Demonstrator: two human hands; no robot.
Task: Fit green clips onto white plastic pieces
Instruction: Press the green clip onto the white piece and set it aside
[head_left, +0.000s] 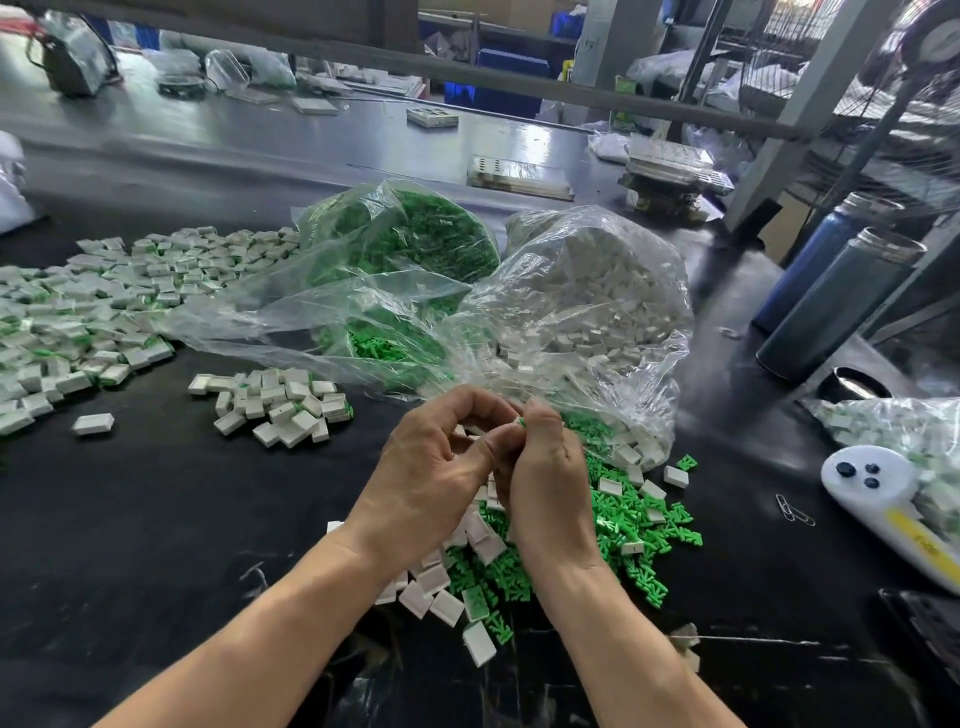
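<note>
Now left hand (441, 462), right hand (540, 467) pinch green clip (521, 421) (mostly hidden).

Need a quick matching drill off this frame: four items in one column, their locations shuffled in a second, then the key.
Items
1. bag of green clips
2. lone white piece
3. paper clips
4. dark bottles

Places
A. far right edge, standing
B. left of the small white heap, by itself
C. behind the hands, centre, beside the bag of white pieces
D. on the mat left of the white handheld device

Pairs: 1-C, 2-B, 3-D, 4-A

left hand (441, 462), right hand (545, 467), touching, fingers curled
</note>
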